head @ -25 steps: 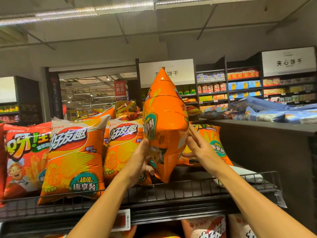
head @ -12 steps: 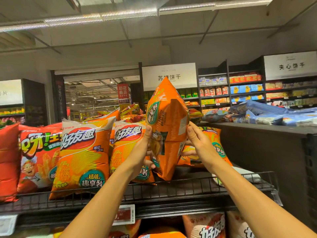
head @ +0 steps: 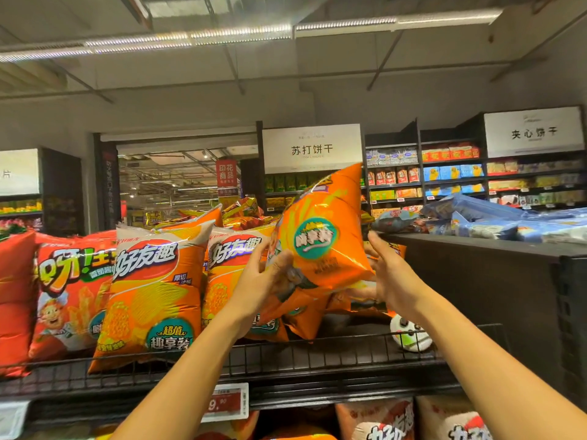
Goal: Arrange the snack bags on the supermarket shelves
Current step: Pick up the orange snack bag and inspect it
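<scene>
An orange snack bag (head: 320, 236) with a teal round label is tilted to the right above the top wire shelf (head: 317, 354). My left hand (head: 257, 281) grips its lower left side and my right hand (head: 390, 277) holds its lower right edge. Two orange chip bags (head: 152, 293) stand upright on the shelf to the left, the second one (head: 232, 258) partly behind my left hand. More orange bags (head: 305, 322) lie under the held bag.
Red snack bags (head: 63, 296) fill the shelf's left end. A small white round pack (head: 409, 336) lies at the shelf's right end. A black divider wall (head: 476, 296) rises on the right, blue bags (head: 476, 220) on top. A price tag (head: 225, 403) hangs below, above lower-shelf bags (head: 378, 420).
The held bag has turned from edge-on to face-on and tipped to the right, lower toward the shelf. Both hands have stayed on its lower sides. The view has shifted left.
</scene>
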Demonstrator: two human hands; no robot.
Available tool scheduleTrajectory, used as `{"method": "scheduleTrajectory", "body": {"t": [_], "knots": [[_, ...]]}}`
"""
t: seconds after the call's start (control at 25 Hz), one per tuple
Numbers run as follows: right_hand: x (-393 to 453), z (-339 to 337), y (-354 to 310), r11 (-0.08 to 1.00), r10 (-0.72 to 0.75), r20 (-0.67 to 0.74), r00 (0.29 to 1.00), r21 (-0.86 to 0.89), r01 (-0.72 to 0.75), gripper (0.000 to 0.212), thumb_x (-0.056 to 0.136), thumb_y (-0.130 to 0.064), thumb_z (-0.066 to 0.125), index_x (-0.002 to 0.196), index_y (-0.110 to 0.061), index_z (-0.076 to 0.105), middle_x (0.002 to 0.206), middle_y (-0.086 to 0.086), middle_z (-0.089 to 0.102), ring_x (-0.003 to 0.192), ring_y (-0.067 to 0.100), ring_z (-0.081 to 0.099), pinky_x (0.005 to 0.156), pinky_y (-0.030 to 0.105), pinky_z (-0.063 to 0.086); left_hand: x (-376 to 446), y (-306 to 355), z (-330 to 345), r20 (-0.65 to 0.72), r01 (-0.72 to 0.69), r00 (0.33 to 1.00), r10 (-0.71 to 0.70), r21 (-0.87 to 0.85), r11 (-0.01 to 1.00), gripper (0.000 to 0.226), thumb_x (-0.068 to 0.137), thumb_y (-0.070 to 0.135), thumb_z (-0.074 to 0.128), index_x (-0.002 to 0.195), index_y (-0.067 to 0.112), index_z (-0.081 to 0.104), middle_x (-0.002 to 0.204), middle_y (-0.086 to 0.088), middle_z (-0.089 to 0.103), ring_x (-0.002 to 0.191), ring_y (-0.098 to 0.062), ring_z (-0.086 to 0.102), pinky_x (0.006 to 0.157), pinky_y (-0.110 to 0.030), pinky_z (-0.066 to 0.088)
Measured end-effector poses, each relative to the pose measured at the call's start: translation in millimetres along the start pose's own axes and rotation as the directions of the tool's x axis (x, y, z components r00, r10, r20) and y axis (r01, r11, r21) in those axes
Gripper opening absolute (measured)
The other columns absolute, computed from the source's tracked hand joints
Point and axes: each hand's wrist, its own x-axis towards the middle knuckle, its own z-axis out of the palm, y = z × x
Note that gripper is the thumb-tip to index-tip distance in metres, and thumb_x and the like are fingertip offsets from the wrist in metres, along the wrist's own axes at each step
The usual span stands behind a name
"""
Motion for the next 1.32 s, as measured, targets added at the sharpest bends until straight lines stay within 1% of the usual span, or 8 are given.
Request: {"method": "scheduleTrajectory", "body": {"t": [0.12,0.28,0.4,0.52,0.68,1.04,1.16,1.32], "knots": [[-5.5,-4.9,3.7,0.992,0.124,0.014,0.992,-0.022,-0.124,0.081,0.075,-0.072,0.048,0.132,-0.016,0.059,0.128,0.019,0.068,0.119,0.038,0.064,0.105,0.061,0.045,-0.4,0.4,6.0,0.036,-0.073,0.997,0.069,0.114,0.991,0.081,0.069,0.04,0.076,0.14,0.027,0.04,0.098,0.017,0.075,0.085,0.005,0.07,0.062,-0.01,0.053],[-12.0,-13.3,11.2,0.988,0.123,-0.028,0.992,-0.088,-0.125,0.076,0.071,-0.07,0.052,0.127,-0.02,0.06,0.123,0.008,0.072,0.116,0.032,0.067,0.1,0.057,0.051,-1.7,6.1,9.5,0.019,-0.114,0.993,0.115,0.344,0.932,0.106,0.049,0.065,0.086,0.141,0.041,0.039,0.142,0.008,0.05,0.117,-0.004,0.058,0.093,-0.021,0.052],[-14.5,-14.1,14.4,0.985,0.075,-0.021,0.997,-0.153,-0.078,0.071,0.07,-0.059,0.064,0.129,-0.022,0.055,0.124,0.004,0.07,0.115,0.028,0.066,0.096,0.054,0.054,-8.7,5.3,15.4,0.063,-0.161,0.986,0.155,0.606,0.779,0.115,0.043,0.085,0.071,0.144,0.048,0.029,0.141,0.02,0.034,0.125,0.002,0.037,0.094,-0.019,0.037],[-15.0,-15.0,10.7,0.981,-0.028,-0.018,0.999,-0.193,0.024,0.083,0.063,-0.049,0.08,0.135,-0.02,0.052,0.125,0.005,0.07,0.112,0.025,0.069,0.091,0.047,0.057,-12.2,5.6,13.9,0.047,-0.116,0.993,0.106,0.431,0.895,0.1,0.06,0.071,0.072,0.147,0.049,0.026,0.139,0.014,0.036,0.124,0.001,0.04,0.093,-0.014,0.035],[-15.7,-15.3,0.3,0.959,-0.119,0.086,0.989,-0.248,0.137,0.099,0.052,-0.047,0.088,0.139,-0.026,0.046,0.128,0.003,0.069,0.114,0.02,0.068,0.093,0.042,0.056,-4.3,12.5,-0.7,0.048,-0.027,0.999,0.022,0.118,0.993,0.059,0.074,0.035,0.074,0.122,0.044,0.042,0.116,0.022,0.052,0.093,0.025,0.056,0.072,-0.002,0.045],[-7.9,-16.1,-10.1,0.75,-0.324,0.228,0.918,-0.53,0.396,0.102,0.055,-0.032,0.098,0.136,-0.054,0.039,0.126,-0.035,0.058,0.118,-0.01,0.054,0.094,0.019,0.047,-2.5,6.3,-25.8,0.118,-0.219,0.975,0.189,0.357,0.908,0.09,0.058,0.024,0.093,0.134,0.034,0.046,0.127,0.029,0.059,0.12,0.01,0.052,0.092,-0.006,0.043],[-4.8,-15.6,-4.2,0.588,-0.364,0.194,0.911,-0.711,0.386,0.088,0.06,-0.039,0.095,0.134,-0.045,0.047,0.125,-0.029,0.062,0.122,-0.001,0.055,0.102,0.032,0.048,-4.2,4.2,-24.4,0.101,-0.256,0.967,0.235,0.437,0.862,0.075,0.066,0.009,0.088,0.121,0.039,0.047,0.115,0.046,0.056,0.11,0.024,0.049,0.083,0.003,0.039],[-12.3,-13.8,-0.9,0.533,-0.431,0.214,0.877,-0.723,0.439,0.063,0.061,-0.057,0.084,0.119,-0.052,0.059,0.117,-0.033,0.065,0.111,-0.007,0.06,0.093,0.036,0.054,-3.6,-0.9,-24.6,0.061,-0.264,0.959,0.278,0.555,0.789,0.052,0.072,0.004,0.084,0.102,0.04,0.059,0.102,0.034,0.064,0.099,0.022,0.054,0.073,0.003,0.04]]}}
